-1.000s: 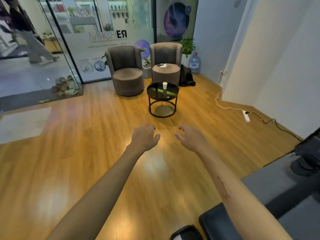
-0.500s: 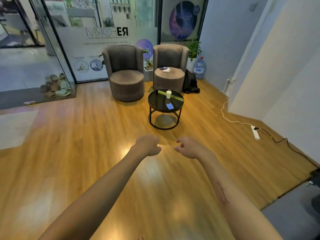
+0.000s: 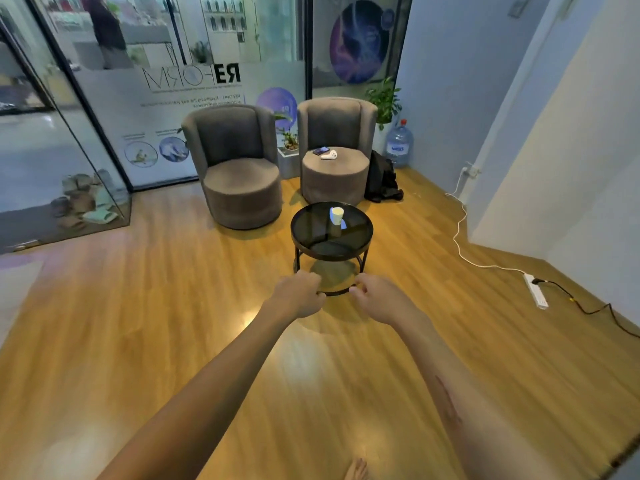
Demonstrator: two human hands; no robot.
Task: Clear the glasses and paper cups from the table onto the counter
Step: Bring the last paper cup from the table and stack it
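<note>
One paper cup [image 3: 337, 215] was seen upright near the middle of a round black glass-topped table [image 3: 360, 237], well ahead on the wooden floor [image 3: 138, 323]. Both arms were held out forward above the floor, short of the table. The left hand [image 3: 298, 295] was loosely curled, nothing held. The right hand [image 3: 375, 297] was likewise loosely curled and empty. Two grey armchairs [image 3: 239, 168] were noted behind the table, a water bottle [image 3: 399, 143] beside the right one.
</note>
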